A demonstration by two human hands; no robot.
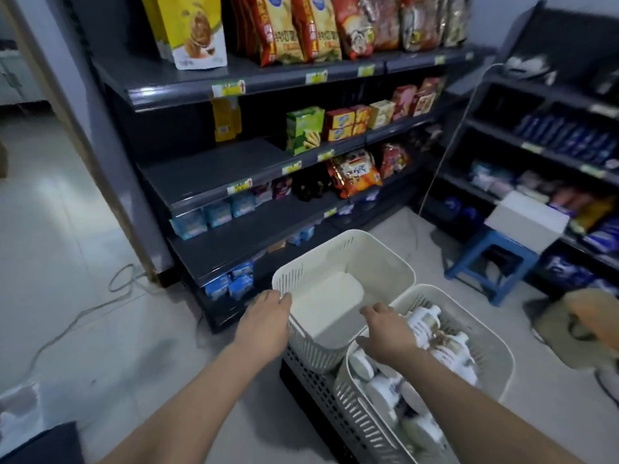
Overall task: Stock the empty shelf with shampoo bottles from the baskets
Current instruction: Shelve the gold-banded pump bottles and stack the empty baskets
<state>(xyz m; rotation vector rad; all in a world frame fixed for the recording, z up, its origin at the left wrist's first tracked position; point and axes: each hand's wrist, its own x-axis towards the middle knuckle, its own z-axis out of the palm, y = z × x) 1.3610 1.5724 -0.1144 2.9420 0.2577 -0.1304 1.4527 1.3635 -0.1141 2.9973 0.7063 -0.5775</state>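
Nearest, two bare forearms reach forward over a black crate [311, 390] that stands on the tiled floor [100, 329]. Two cream baskets sit on the crate, side by side. The right basket [492, 356] is full of white shampoo bottles [445, 349], lying jumbled on their sides with caps and labels facing various ways. The right hand [388, 333] is palm down with fingers curled over the near corner of the left basket's rim, where the two baskets meet; whether it grips that rim or only rests there cannot be told.

The left basket [385, 259] holds no bottles, only its pale flat bottom showing. The left hand [266, 318] is closed on this basket's left rim, fingers hooked over the edge.

Beyond the baskets, a dark shelf unit [160, 85] runs along the wall. Its lowest tiers hold blue packs [214, 216]. The middle shelf [207, 172] is bare on its left half, with biscuit boxes [304, 128] further right. The top tier carries snack bags [311, 28].

To the right a blue stool [485, 262] bears a white box [526, 219], in front of a second dark rack [552, 95] stocked with packets. A grey cable [83, 313] trails over the floor at left
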